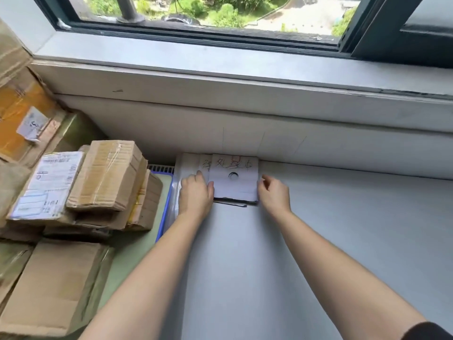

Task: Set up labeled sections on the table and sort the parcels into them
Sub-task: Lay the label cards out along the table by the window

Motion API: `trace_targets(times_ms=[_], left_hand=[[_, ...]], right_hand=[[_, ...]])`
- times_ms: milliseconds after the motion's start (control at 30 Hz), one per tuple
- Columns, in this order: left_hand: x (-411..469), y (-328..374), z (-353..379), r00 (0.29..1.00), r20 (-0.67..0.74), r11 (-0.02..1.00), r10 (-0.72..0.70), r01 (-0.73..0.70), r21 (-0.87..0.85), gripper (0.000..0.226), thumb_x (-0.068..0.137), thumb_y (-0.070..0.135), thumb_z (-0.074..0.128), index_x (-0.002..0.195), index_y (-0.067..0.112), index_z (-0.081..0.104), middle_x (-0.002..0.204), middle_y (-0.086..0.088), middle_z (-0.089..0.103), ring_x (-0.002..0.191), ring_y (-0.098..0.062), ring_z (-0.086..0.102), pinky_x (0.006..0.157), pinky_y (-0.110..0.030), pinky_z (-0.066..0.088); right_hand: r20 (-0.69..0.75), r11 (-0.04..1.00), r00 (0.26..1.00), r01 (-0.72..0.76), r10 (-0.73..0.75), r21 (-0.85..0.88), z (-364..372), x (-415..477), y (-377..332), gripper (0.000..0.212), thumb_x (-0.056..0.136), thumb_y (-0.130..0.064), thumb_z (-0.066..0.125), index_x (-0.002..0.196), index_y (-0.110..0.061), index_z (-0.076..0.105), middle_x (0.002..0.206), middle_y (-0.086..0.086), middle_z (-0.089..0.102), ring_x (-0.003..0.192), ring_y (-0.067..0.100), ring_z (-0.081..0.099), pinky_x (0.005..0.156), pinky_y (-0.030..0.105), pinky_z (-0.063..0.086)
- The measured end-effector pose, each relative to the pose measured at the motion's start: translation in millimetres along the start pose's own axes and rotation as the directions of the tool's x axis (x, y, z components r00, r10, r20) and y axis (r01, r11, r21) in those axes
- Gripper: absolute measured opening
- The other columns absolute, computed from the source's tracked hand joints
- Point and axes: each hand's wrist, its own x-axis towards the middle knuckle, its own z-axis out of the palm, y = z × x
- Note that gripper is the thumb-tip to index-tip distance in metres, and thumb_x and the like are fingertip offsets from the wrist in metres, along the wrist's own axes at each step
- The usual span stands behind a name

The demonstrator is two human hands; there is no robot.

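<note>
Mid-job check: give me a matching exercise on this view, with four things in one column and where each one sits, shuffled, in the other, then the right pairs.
Things:
1. label cards
2. parcels
3. blue basket
4. right hand

Places:
A. piled at the far left of the view
B. at the right edge of the cards
C. at the far edge of the table, partly under the left hand
D. between the parcels and the cards

Pairs: 1-C, 2-A, 3-D, 4-B
</note>
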Motion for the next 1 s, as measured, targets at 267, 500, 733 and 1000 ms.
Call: trace_targets(times_ms=[267, 500, 733, 1000], left_hand=[[9, 20, 7, 0.995, 0.009, 0.978, -0.098, 0.098, -0.182, 0.040, 0.098, 0.029, 0.047, 0.119, -0.005, 0.050, 0.111, -0.025, 0.054, 0.107, -0.039, 0.047, 0.088, -0.038, 0.035], [0, 24, 6, 0.978, 0.104, 0.874, -0.181, 0.208, -0.438, 0.039, 0.094, 0.021, 0.057, 0.128, 0.002, 0.051, 0.122, -0.017, 0.047, 0.110, -0.033, 0.050, 0.088, -0.030, 0.036], [-29, 18, -1, 0.967, 0.170, 0.579, -0.187, 0.249, -0.777, 0.028, 0.089, 0.021, 0.063, 0.114, 0.018, 0.051, 0.110, -0.002, 0.064, 0.099, -0.020, 0.063, 0.091, -0.038, 0.049], [-61, 12, -8, 0.965, 0.131, 0.408, -0.228, 0.216, -0.887, 0.027, 0.097, 0.025, 0.053, 0.119, 0.010, 0.055, 0.118, -0.002, 0.065, 0.112, -0.016, 0.060, 0.100, -0.034, 0.046]], right_hand=[[0.020, 0.997, 0.999, 0.023, -0.025, 0.079, 16, 2, -5, 0.025, 0.092, -0.018, 0.052, 0.082, 0.005, 0.056, 0.076, 0.022, 0.061, 0.076, 0.037, 0.054, 0.066, 0.039, 0.044], [-0.007, 0.928, 0.985, -0.159, 0.171, 0.336, 5, -3, 1, 0.037, 0.089, -0.022, 0.067, 0.123, -0.006, 0.062, 0.100, 0.007, 0.068, 0.093, 0.022, 0.060, 0.081, 0.022, 0.040], [-0.021, 0.879, 0.981, -0.164, 0.194, 0.448, -1, -6, 6, 0.022, 0.080, -0.018, 0.078, 0.095, -0.017, 0.063, 0.081, 0.000, 0.064, 0.080, 0.020, 0.061, 0.078, 0.028, 0.048], [-0.007, 0.904, 0.994, -0.100, 0.113, 0.416, -7, -18, 9, 0.017, 0.085, -0.020, 0.074, 0.094, -0.017, 0.059, 0.074, -0.003, 0.064, 0.071, 0.016, 0.061, 0.068, 0.026, 0.043]])
